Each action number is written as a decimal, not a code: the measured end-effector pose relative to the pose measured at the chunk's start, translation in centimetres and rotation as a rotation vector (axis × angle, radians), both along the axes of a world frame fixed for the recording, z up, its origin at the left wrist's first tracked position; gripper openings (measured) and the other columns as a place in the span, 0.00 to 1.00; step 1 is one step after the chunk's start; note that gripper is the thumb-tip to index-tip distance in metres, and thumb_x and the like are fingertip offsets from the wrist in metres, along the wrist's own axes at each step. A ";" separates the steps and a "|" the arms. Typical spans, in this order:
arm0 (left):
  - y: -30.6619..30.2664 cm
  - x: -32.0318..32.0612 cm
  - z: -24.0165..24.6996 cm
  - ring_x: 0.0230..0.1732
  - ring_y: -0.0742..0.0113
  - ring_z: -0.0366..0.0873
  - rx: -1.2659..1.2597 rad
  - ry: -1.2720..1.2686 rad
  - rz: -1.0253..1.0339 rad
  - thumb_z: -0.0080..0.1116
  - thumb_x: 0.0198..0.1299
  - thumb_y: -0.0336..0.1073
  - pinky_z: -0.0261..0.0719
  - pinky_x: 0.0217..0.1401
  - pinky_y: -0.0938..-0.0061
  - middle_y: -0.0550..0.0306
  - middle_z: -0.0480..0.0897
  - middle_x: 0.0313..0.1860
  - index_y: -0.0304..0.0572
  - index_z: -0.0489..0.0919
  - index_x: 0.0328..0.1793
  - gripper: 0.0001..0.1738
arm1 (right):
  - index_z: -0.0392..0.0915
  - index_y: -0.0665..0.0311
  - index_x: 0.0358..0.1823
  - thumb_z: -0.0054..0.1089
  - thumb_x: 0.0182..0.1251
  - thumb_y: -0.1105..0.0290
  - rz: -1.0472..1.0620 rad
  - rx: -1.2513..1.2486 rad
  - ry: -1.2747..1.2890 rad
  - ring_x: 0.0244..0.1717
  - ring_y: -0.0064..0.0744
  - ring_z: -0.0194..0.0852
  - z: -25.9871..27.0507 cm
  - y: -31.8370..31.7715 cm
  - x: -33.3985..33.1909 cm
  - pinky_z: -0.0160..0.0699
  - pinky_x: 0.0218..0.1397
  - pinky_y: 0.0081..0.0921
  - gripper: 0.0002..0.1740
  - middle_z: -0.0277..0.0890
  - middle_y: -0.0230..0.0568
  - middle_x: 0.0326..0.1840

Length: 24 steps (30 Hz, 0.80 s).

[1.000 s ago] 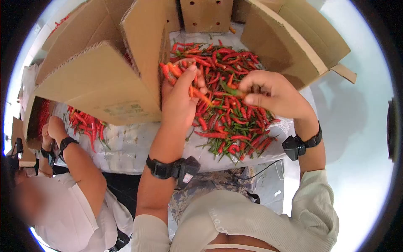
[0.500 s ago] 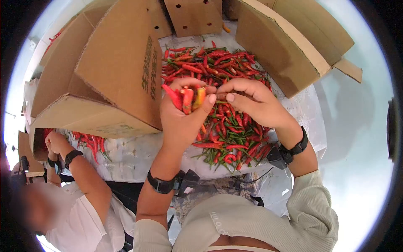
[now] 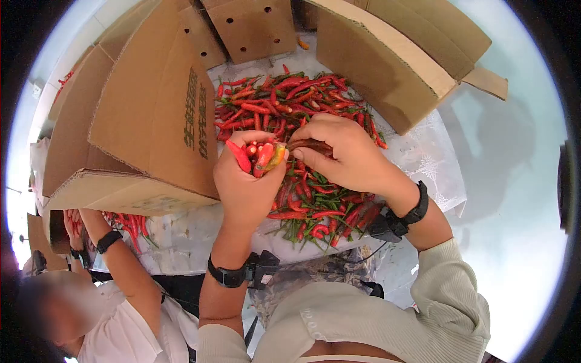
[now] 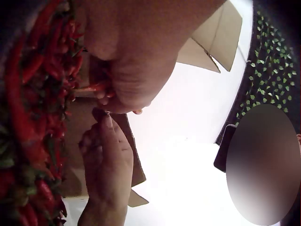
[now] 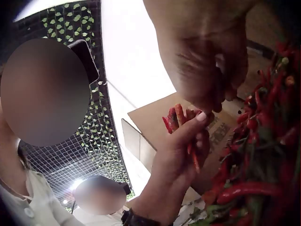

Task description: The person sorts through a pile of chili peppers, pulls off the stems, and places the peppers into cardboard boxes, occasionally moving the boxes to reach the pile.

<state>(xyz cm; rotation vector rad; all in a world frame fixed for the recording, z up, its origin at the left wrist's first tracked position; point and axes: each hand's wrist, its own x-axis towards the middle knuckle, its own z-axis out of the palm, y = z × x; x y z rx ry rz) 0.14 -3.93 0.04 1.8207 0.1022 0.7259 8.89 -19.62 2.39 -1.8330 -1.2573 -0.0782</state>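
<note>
In the head view the left hand (image 3: 247, 193) grips a bunch of red and orange-yellow chilies (image 3: 261, 158), their tips pointing up. Close beside it, the right hand (image 3: 345, 151) pinches a dark brownish-red chili (image 3: 311, 145) between thumb and fingers, its end at the bunch. Under and around both hands spreads a pile of red chilies with green stems (image 3: 302, 91). From the right wrist view, the left hand (image 5: 171, 160) shows its fingers curled round the bunch (image 5: 176, 117). The left wrist view has the right hand (image 4: 108, 162) with its thumb and fingertips meeting at the left hand (image 4: 136, 61).
A large open carton (image 3: 151, 103) stands left of the pile, another (image 3: 381, 66) at the back right. A carton with holes (image 3: 251, 30) stands behind. At the lower left, another person (image 3: 121, 314) reaches beside a smaller chili heap (image 3: 134, 227).
The right hand, earlier holding a greenish chili apart from the left hand, has come in beside it and now pinches a dark one. The left hand has turned its bunch upright. The view has shifted.
</note>
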 end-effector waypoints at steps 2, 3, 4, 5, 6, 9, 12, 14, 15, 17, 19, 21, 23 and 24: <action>-0.3 -0.2 0.2 0.35 0.76 0.76 -0.013 0.004 0.022 0.67 0.44 0.24 0.74 0.41 0.79 0.58 0.79 0.33 0.37 0.76 0.40 0.16 | 0.78 0.66 0.36 0.62 0.54 0.74 -0.091 -0.018 -0.068 0.30 0.40 0.73 0.2 0.0 -0.6 0.72 0.31 0.30 0.07 0.73 0.43 0.28; -0.4 -0.2 0.3 0.35 0.76 0.76 -0.020 0.005 0.034 0.67 0.44 0.24 0.74 0.41 0.79 0.58 0.79 0.33 0.37 0.76 0.40 0.16 | 0.78 0.65 0.35 0.62 0.53 0.74 -0.136 -0.026 -0.103 0.29 0.40 0.73 0.3 0.1 -1.1 0.72 0.31 0.30 0.08 0.73 0.42 0.27; -0.4 -0.1 0.3 0.35 0.76 0.76 -0.021 -0.013 0.040 0.67 0.44 0.24 0.75 0.41 0.79 0.58 0.79 0.33 0.37 0.76 0.40 0.16 | 0.79 0.65 0.35 0.64 0.51 0.74 -0.201 0.032 -0.161 0.27 0.41 0.74 0.2 0.3 -1.5 0.73 0.30 0.31 0.08 0.73 0.42 0.25; -0.4 -0.1 0.1 0.35 0.75 0.76 -0.023 -0.032 0.046 0.67 0.45 0.24 0.75 0.41 0.79 0.59 0.79 0.33 0.37 0.76 0.41 0.16 | 0.79 0.65 0.35 0.64 0.51 0.74 -0.223 0.034 -0.182 0.28 0.41 0.74 0.2 0.4 -1.7 0.73 0.30 0.31 0.09 0.73 0.42 0.25; -0.5 0.0 0.0 0.35 0.75 0.76 -0.024 -0.050 0.053 0.67 0.45 0.24 0.75 0.40 0.79 0.59 0.79 0.33 0.37 0.76 0.41 0.16 | 0.79 0.65 0.35 0.64 0.51 0.73 -0.243 0.035 -0.202 0.28 0.41 0.74 0.2 0.4 -1.9 0.73 0.30 0.31 0.09 0.73 0.42 0.26; 0.4 0.0 0.0 0.35 0.75 0.77 -0.084 -0.042 0.078 0.67 0.47 0.25 0.75 0.40 0.79 0.58 0.80 0.33 0.37 0.76 0.42 0.15 | 0.80 0.63 0.37 0.65 0.51 0.71 -0.324 0.051 -0.315 0.30 0.41 0.74 1.7 -0.5 -2.6 0.74 0.32 0.31 0.11 0.75 0.41 0.28; 1.0 -0.7 0.8 0.33 0.76 0.77 -0.292 0.095 -0.163 0.68 0.47 0.26 0.77 0.38 0.80 0.57 0.81 0.33 0.37 0.76 0.42 0.16 | 0.80 0.59 0.37 0.65 0.52 0.68 -0.456 0.163 -0.572 0.30 0.41 0.72 5.4 -2.9 -3.0 0.72 0.32 0.32 0.11 0.73 0.40 0.27; 1.2 -1.2 2.2 0.34 0.76 0.78 -0.389 0.287 -0.348 0.68 0.47 0.26 0.77 0.37 0.81 0.58 0.81 0.33 0.37 0.75 0.42 0.16 | 0.79 0.64 0.42 0.64 0.58 0.70 -0.755 0.118 -0.716 0.32 0.25 0.74 9.3 -5.7 -3.0 0.72 0.36 0.21 0.11 0.81 0.35 0.36; 1.2 -1.3 2.3 0.35 0.76 0.78 -0.384 0.299 -0.404 0.69 0.47 0.26 0.78 0.37 0.82 0.58 0.81 0.34 0.37 0.75 0.42 0.16 | 0.79 0.66 0.42 0.62 0.61 0.69 -0.984 0.161 -0.606 0.34 0.20 0.74 10.2 -6.6 -2.0 0.73 0.38 0.18 0.11 0.81 0.35 0.37; 1.2 -1.5 2.4 0.35 0.76 0.79 -0.367 0.318 -0.518 0.69 0.47 0.26 0.78 0.38 0.82 0.58 0.81 0.34 0.37 0.75 0.42 0.17 | 0.79 0.67 0.42 0.60 0.63 0.69 -0.837 0.336 -0.512 0.35 0.17 0.74 13.5 -8.2 1.8 0.72 0.38 0.15 0.10 0.80 0.34 0.34; 1.3 -1.6 2.0 0.36 0.75 0.79 -0.379 0.252 -0.602 0.69 0.45 0.25 0.78 0.38 0.82 0.59 0.81 0.33 0.37 0.75 0.43 0.18 | 0.78 0.66 0.42 0.61 0.60 0.66 -0.815 0.239 -0.459 0.41 0.37 0.76 14.6 -8.3 4.6 0.74 0.45 0.30 0.13 0.79 0.44 0.38; 1.6 -1.8 1.7 0.36 0.75 0.80 -0.408 0.230 -0.638 0.69 0.45 0.25 0.79 0.38 0.81 0.59 0.81 0.33 0.37 0.75 0.44 0.19 | 0.77 0.68 0.39 0.57 0.62 0.70 -0.840 0.012 -0.568 0.39 0.38 0.78 15.3 -8.1 6.3 0.76 0.44 0.31 0.08 0.79 0.46 0.34; 1.6 -1.7 1.8 0.36 0.75 0.80 -0.362 0.220 -0.574 0.69 0.44 0.24 0.79 0.39 0.81 0.59 0.81 0.32 0.36 0.75 0.45 0.20 | 0.76 0.68 0.38 0.56 0.62 0.72 -0.877 -0.390 -0.593 0.37 0.34 0.78 15.7 -8.6 7.2 0.76 0.41 0.28 0.07 0.78 0.45 0.31; 1.8 -1.6 1.7 0.36 0.75 0.80 -0.339 0.221 -0.543 0.69 0.44 0.24 0.79 0.39 0.81 0.59 0.81 0.32 0.36 0.75 0.45 0.20 | 0.76 0.69 0.37 0.56 0.61 0.72 -0.885 -0.590 -0.600 0.36 0.32 0.78 15.9 -8.7 7.5 0.76 0.40 0.26 0.07 0.78 0.44 0.30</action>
